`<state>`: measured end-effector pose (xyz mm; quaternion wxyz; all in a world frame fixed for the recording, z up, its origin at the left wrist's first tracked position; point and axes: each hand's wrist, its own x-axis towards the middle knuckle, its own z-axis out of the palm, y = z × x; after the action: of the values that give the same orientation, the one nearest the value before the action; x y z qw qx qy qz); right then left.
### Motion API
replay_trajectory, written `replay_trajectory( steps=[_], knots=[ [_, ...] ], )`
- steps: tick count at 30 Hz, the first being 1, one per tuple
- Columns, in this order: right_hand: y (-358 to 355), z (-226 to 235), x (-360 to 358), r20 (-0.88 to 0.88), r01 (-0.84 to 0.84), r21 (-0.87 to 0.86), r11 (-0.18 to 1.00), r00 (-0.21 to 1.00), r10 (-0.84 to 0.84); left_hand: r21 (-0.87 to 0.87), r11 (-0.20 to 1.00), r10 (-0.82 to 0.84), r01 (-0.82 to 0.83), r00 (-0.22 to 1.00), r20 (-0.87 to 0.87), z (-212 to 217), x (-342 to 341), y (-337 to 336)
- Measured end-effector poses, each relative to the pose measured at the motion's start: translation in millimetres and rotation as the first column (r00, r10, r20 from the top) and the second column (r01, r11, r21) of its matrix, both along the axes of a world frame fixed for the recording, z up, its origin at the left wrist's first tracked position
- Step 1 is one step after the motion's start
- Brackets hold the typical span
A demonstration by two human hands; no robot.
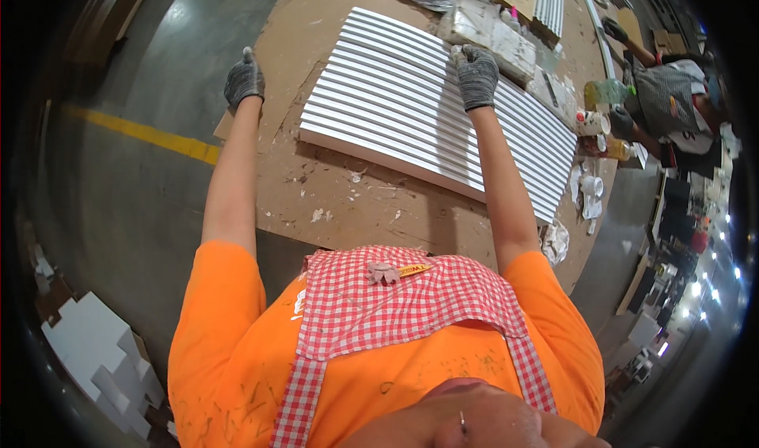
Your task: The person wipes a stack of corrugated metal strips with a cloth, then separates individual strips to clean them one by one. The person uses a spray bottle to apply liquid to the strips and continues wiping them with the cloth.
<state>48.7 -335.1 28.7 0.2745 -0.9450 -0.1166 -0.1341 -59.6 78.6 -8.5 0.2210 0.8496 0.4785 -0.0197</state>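
A white panel with parallel ribs (379, 92) lies at a slant across the brown worktable (316, 199). My right hand (477, 78), in a grey knit glove, is over the panel's far right part. Its fingers are curled, and something small and pale shows at their tips, too small to name. At the table's left edge is my left hand (245, 81), also gloved in grey. It is closed with the thumb up, apart from the panel; whatever may be in its fingers is hidden.
Pale wrapped blocks (490, 37) and another ribbed panel (549, 9) sit at the back. Along the right side stand a plastic bottle (607, 92), a cup (592, 122) and crumpled white scraps (556, 241). A co-worker (672, 100) works across the right edge. Floor bears a yellow line (142, 132).
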Motion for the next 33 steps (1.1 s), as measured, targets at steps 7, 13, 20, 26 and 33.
replay_trajectory(
  steps=[7,13,20,26,33],
  knots=[
    [93,-6,12,0.030,-0.123,0.051,0.991,0.992,0.122,0.007,1.000,-0.029,0.029,1.000,-0.001,-1,-2,4],
    [155,-19,32,0.137,-0.238,-0.004,0.971,0.962,0.237,0.016,0.999,-0.029,0.028,0.998,0.054,-2,-1,0],
    [197,-36,58,0.210,-0.402,-0.030,0.915,0.893,0.399,-0.003,0.999,-0.038,0.038,0.996,0.082,-7,-6,5],
    [191,-10,48,0.160,-0.492,-0.033,0.870,0.857,0.490,0.068,0.998,0.012,-0.018,0.996,0.092,-13,-4,7],
    [183,-21,29,0.255,-0.493,-0.065,0.868,0.832,0.492,0.049,0.999,-0.003,-0.001,0.998,0.068,-12,-7,7]
  ],
)
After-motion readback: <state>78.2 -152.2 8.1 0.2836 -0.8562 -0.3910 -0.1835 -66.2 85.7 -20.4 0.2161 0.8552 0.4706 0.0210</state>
